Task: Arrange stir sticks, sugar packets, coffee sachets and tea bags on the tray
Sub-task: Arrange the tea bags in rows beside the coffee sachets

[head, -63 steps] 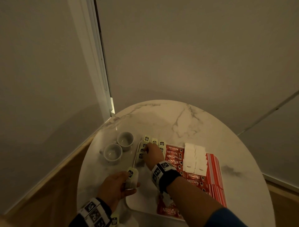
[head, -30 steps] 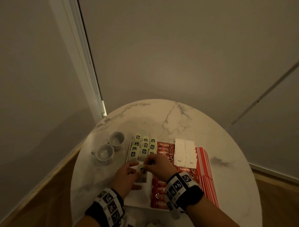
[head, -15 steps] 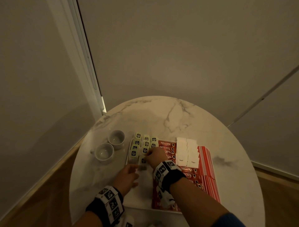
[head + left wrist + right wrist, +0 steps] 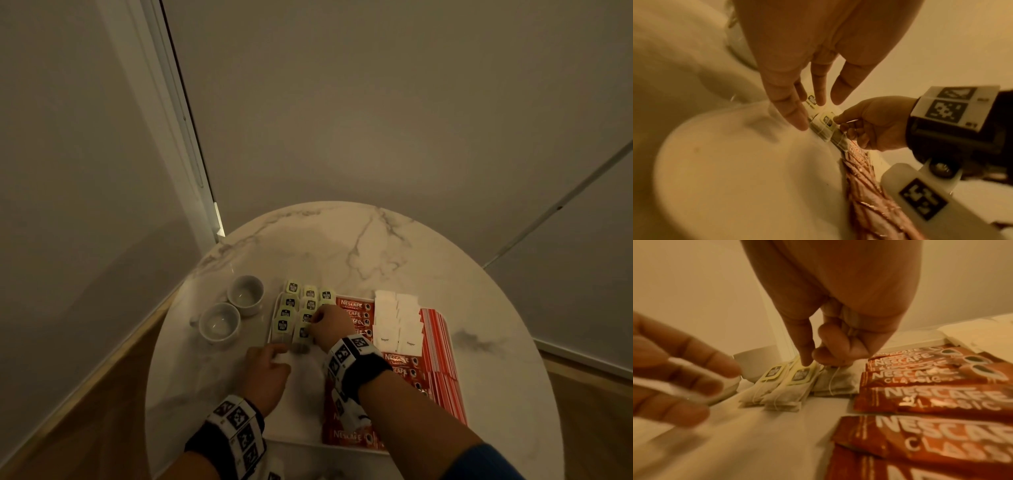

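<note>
- Right hand (image 4: 330, 325): thumb on the tag of a tea bag (image 4: 797, 386), other fingers curled tight, pinching the bag's top.
- Tea bag: flat on the tray (image 4: 301, 394), nearest in the middle column, with bags close on both sides.
- Left hand (image 4: 269, 371): fingers straight, slightly spread, holding nothing, just beside the bags.
- Cups (image 4: 219, 322) stand left of the tray; coffee sachets (image 4: 352, 305) lie right of the bags.

Left hand (image 4: 267, 373) and right hand (image 4: 330, 327) bare. Left band (image 4: 236, 433), right band (image 4: 354, 361): black strap (image 4: 945, 138), white blocks (image 4: 920, 104) on top with black-and-white square tags (image 4: 945, 111). Right band also carries a white tagged bracket (image 4: 898, 178), fixed by a dark screw (image 4: 940, 168). Blue sleeve (image 4: 483, 462) on right arm, ends short of the band.
</note>
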### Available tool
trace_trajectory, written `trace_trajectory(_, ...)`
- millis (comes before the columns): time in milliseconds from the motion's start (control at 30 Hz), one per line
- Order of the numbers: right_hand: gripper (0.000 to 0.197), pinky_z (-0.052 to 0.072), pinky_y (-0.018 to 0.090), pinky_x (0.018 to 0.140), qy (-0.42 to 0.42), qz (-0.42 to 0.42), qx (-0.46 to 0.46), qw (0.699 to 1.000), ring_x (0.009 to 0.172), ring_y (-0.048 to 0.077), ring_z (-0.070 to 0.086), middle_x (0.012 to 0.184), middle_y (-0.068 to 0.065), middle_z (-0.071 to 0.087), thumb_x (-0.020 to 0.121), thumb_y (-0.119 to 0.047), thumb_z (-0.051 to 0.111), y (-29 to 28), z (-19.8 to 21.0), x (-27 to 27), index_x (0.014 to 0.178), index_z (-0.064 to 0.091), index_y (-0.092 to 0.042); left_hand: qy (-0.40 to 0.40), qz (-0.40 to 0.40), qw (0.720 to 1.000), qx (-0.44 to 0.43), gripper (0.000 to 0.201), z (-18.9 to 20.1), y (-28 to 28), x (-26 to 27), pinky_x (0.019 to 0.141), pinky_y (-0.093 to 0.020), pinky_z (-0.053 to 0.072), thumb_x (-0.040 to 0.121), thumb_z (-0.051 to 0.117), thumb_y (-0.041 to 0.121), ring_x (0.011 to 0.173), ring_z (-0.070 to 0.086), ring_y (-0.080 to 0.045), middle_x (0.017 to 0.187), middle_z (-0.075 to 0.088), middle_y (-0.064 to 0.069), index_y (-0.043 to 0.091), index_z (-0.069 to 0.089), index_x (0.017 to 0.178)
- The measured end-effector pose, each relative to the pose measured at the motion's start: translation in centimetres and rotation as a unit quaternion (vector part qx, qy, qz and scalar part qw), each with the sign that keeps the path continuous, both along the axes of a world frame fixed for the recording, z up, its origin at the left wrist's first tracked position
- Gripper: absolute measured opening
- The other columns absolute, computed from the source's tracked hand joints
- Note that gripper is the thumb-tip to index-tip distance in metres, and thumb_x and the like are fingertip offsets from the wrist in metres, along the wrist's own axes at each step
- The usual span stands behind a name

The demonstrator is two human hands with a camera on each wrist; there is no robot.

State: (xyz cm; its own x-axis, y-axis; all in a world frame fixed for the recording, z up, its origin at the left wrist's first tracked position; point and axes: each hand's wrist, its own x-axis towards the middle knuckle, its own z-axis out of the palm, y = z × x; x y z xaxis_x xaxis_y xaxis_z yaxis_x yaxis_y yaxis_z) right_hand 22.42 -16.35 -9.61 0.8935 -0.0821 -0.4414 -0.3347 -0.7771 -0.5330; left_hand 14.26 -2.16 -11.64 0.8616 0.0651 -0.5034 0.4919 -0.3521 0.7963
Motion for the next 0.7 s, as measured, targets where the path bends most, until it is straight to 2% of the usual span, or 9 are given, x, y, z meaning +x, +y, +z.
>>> trace_trajectory(100, 0.011, 0.047, 0.023, 0.075, -0.032, -0.006, 0.000, 0.999, 0.084, 0.014, 0.058, 0.100, 0.003, 0.066, 0.090, -0.012, 0.056, -0.2, 0.3, -0.3, 0.097, 0.063, -0.013, -0.067, -0.066, 0.993, 0.076, 0.042, 0.5, -0.1, 0.2, 0.099, -0.027, 0.041, 0.087, 0.054, 0.005, 0.105, 0.050, -0.017, 0.122, 0.033, 0.000, 0.023, 0.053, 0.124)
trace_trajectory(200, 0.011, 0.050, 0.023, 0.077, -0.057, 0.005, -0.005, 0.998, 0.085, 0.014, 0.060, 0.100, 0.003, 0.067, 0.092, -0.015, 0.053, -0.5, 0.5, -0.8, 0.098, 0.063, -0.015, -0.093, -0.145, 0.971, 0.163, 0.052, 0.8, -0.3, 0.4, 0.107, -0.023, 0.030, 0.087, 0.053, 0.008, 0.122, 0.041, -0.019, 0.131, 0.030, -0.003, 0.021, 0.044, 0.137)
trace_trajectory(367, 0.021, 0.049, 0.028, 0.086, -0.072, 0.092, -0.041, 0.992, 0.100, 0.018, 0.060, 0.113, 0.002, 0.061, 0.092, -0.021, 0.055, -0.4, 0.7, -2.4, 0.112, 0.060, -0.016, -0.082, -0.218, 0.936, 0.262, 0.056, 0.9, -0.5, 0.2, 0.109, -0.030, 0.032, 0.087, 0.048, 0.017, 0.126, 0.030, -0.023, 0.144, 0.022, 0.001, 0.034, 0.036, 0.139)
trace_trajectory(500, 0.032, 0.047, 0.032, 0.081, -0.072, 0.153, -0.098, 0.981, 0.102, 0.024, 0.060, 0.116, 0.004, 0.057, 0.094, -0.031, 0.053, 0.2, 0.5, -3.5, 0.122, 0.050, -0.017, -0.066, -0.241, 0.924, 0.291, 0.060, 0.7, -0.6, 0.2, 0.109, -0.031, 0.031, 0.088, 0.049, 0.024, 0.129, 0.027, -0.023, 0.147, 0.018, 0.002, 0.034, 0.029, 0.144)
trace_trajectory(600, 0.035, 0.047, 0.035, 0.081, -0.051, 0.154, -0.096, 0.982, 0.103, 0.028, 0.060, 0.116, 0.007, 0.057, 0.095, -0.038, 0.050, 0.6, 0.2, -3.8, 0.123, 0.048, -0.017, -0.063, -0.250, 0.920, 0.294, 0.060, 0.7, -0.7, 0.1, 0.111, -0.032, 0.029, 0.088, 0.049, 0.027, 0.130, 0.026, -0.024, 0.150, 0.017, 0.002, 0.034, 0.029, 0.145)
trace_trajectory(700, 0.029, 0.049, 0.037, 0.084, -0.040, 0.155, -0.104, 0.982, 0.102, 0.027, 0.061, 0.115, 0.008, 0.059, 0.097, -0.037, 0.046, 0.8, 0.1, -4.0, 0.117, 0.052, -0.017, -0.060, -0.254, 0.921, 0.290, 0.060, 0.8, -0.5, 0.0, 0.111, -0.034, 0.030, 0.088, 0.049, 0.029, 0.131, 0.025, -0.025, 0.151, 0.015, 0.004, 0.034, 0.029, 0.144)
